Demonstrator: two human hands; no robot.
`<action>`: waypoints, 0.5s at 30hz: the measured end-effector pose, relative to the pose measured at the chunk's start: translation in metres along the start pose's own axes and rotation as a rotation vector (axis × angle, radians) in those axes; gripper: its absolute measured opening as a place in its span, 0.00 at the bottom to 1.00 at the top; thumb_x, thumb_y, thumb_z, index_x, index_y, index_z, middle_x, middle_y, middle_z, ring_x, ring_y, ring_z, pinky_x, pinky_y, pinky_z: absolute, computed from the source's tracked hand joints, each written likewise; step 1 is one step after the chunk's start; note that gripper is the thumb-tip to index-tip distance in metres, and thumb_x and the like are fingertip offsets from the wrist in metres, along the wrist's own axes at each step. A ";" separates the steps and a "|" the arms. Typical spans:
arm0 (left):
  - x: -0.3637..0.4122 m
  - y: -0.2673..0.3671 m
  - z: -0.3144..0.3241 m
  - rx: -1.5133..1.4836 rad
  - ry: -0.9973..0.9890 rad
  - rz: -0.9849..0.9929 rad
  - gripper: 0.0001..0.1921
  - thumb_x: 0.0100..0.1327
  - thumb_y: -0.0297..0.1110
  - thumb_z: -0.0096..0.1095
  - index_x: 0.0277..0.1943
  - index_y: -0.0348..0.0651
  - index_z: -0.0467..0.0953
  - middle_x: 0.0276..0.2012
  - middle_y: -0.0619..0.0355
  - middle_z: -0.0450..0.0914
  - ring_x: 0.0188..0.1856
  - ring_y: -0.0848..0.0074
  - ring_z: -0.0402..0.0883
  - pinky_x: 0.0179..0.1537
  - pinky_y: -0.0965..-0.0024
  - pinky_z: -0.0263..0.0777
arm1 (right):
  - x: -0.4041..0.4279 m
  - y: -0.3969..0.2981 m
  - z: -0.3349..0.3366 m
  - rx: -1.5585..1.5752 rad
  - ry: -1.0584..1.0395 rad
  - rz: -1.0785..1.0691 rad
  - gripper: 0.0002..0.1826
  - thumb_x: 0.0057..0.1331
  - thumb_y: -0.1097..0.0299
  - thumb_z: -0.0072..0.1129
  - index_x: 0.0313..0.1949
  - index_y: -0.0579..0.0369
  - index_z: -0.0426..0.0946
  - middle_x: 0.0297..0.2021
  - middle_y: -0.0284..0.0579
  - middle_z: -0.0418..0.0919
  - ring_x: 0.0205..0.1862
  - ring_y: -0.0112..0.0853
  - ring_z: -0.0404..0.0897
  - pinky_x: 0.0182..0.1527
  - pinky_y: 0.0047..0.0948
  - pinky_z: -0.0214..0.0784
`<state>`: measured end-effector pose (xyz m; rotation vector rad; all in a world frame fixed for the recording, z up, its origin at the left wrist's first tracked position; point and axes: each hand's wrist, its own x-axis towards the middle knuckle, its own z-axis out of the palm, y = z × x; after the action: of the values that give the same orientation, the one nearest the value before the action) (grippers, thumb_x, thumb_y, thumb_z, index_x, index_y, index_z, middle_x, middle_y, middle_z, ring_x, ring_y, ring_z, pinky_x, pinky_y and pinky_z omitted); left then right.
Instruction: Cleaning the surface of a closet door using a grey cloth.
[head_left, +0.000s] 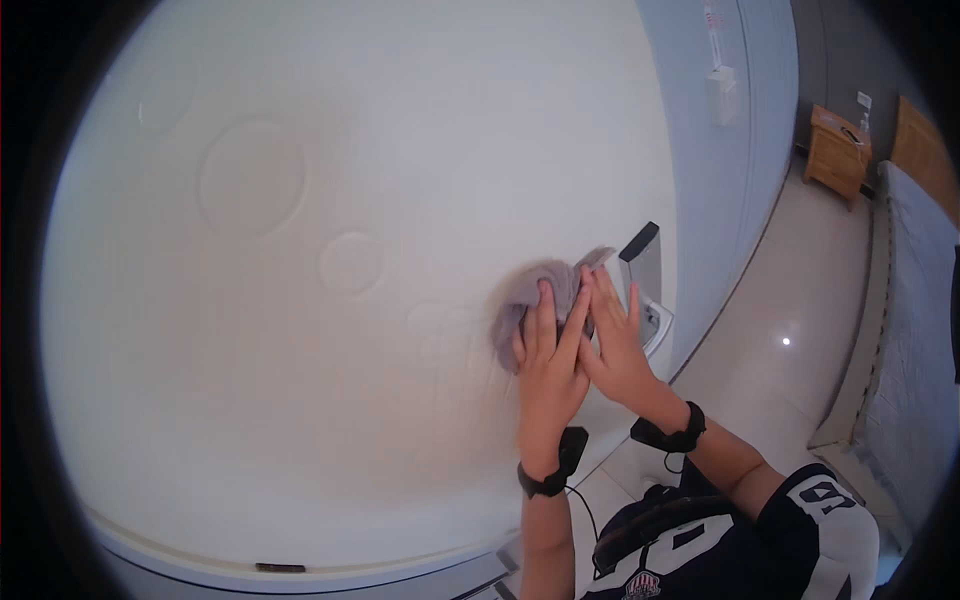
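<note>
My left hand (551, 349) presses a crumpled grey cloth (551, 281) against a white door panel (360, 420) with raised round mouldings. Its fingers are spread over the cloth. Close beside it, my right hand (619, 349) has its fingertips at a second fold of the same cloth, next to the door's metal lock plate and handle (645, 259). The handle has a dark end. My right palm hides part of the plate, and both hands cover the lower part of the cloth.
A light blue wall (712, 210) runs beyond the door edge. To the right are a tiled floor (772, 322), a wooden bedside cabinet (838, 157) with small items on top, and a bed (915, 315). A dark hinge-like piece (280, 568) sits at the door's lower left edge.
</note>
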<state>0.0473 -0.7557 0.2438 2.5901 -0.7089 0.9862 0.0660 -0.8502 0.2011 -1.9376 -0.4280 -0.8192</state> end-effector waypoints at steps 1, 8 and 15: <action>0.003 0.004 0.005 -0.011 0.018 0.046 0.24 0.53 0.28 0.48 0.55 0.52 0.61 0.58 0.48 0.53 0.55 0.60 0.57 0.53 0.54 0.46 | -0.002 0.005 -0.002 -0.021 0.005 0.001 0.31 0.56 0.65 0.39 0.58 0.61 0.45 0.58 0.52 0.48 0.62 0.42 0.43 0.58 0.47 0.19; -0.003 0.003 0.024 -0.324 -0.083 0.002 0.22 0.54 0.27 0.44 0.55 0.49 0.61 0.60 0.46 0.48 0.59 0.59 0.53 0.56 0.54 0.39 | -0.002 0.010 0.000 -0.008 -0.005 0.117 0.30 0.59 0.66 0.35 0.58 0.64 0.41 0.59 0.53 0.45 0.63 0.40 0.40 0.58 0.47 0.19; -0.010 -0.014 0.023 -0.199 0.160 0.022 0.23 0.53 0.25 0.45 0.54 0.51 0.63 0.59 0.50 0.53 0.55 0.61 0.58 0.55 0.56 0.43 | 0.018 0.004 0.016 0.113 0.095 -0.115 0.36 0.55 0.67 0.42 0.57 0.69 0.37 0.58 0.65 0.37 0.61 0.52 0.34 0.59 0.44 0.26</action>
<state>0.0611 -0.7499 0.2189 2.3089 -0.7543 1.0580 0.0866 -0.8393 0.2058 -1.7753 -0.5206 -0.9373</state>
